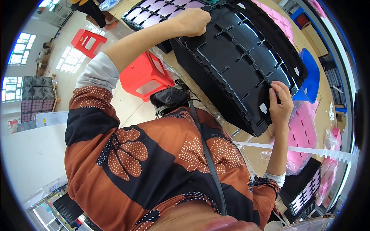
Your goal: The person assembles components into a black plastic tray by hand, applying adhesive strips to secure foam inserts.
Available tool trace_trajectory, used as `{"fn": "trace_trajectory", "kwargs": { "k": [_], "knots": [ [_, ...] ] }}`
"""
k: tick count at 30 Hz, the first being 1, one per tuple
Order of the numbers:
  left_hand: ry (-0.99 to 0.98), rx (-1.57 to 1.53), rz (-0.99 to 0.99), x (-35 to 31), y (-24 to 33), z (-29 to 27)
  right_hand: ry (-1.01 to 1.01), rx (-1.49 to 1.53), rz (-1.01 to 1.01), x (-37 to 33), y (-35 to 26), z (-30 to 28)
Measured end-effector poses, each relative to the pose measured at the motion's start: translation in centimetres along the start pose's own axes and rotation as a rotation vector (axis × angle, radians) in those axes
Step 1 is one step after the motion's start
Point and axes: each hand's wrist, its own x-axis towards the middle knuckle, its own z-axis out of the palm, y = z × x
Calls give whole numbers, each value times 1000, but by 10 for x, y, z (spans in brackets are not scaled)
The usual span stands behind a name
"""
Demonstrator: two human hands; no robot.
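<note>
A stack of black plastic trays (235,57), moulded with cross-shaped ridges, lies on the table in front of me, its long side slanting from far left to near right. My left hand (194,22) is closed at the far left edge of the top tray, its fingertips hidden from view. Near the opposite end, my right hand (281,101) pinches the top tray's edge between thumb and fingers. Small white labels (263,108) show on the tray near that corner. Beyond my left hand sits another black tray with lilac compartments (165,10).
A blue bin (308,75) and pink trays in clear plastic (304,133) stand to the right. Nearby is a black box with lilac pieces (306,188). A white strip (308,150) crosses by my right forearm. Red stools (144,77) stand left; a person (92,11) is behind.
</note>
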Motion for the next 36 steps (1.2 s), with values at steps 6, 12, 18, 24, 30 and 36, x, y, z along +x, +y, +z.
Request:
{"fn": "trace_trajectory", "kwargs": {
  "k": [6, 12, 18, 24, 30, 36],
  "knots": [
    [-76, -207, -51, 2, -7, -5, 3, 30, 58, -2, -2, -1],
    [-25, -199, -8, -2, -15, -5, 0, 40, 49, -2, -3, 0],
    [19, -270, -81, -8, -34, 2, -1, 53, 48, -1, -8, 3],
    [79, -214, -16, -8, -45, 4, -21, 91, 126, -1, -10, 2],
    [42, -161, -52, -14, -46, 0, -14, 73, 114, -2, -12, 1],
    [34, -833, -411, -30, -48, -31, 14, 25, -33, 4, 0, -3]
  ]
}}
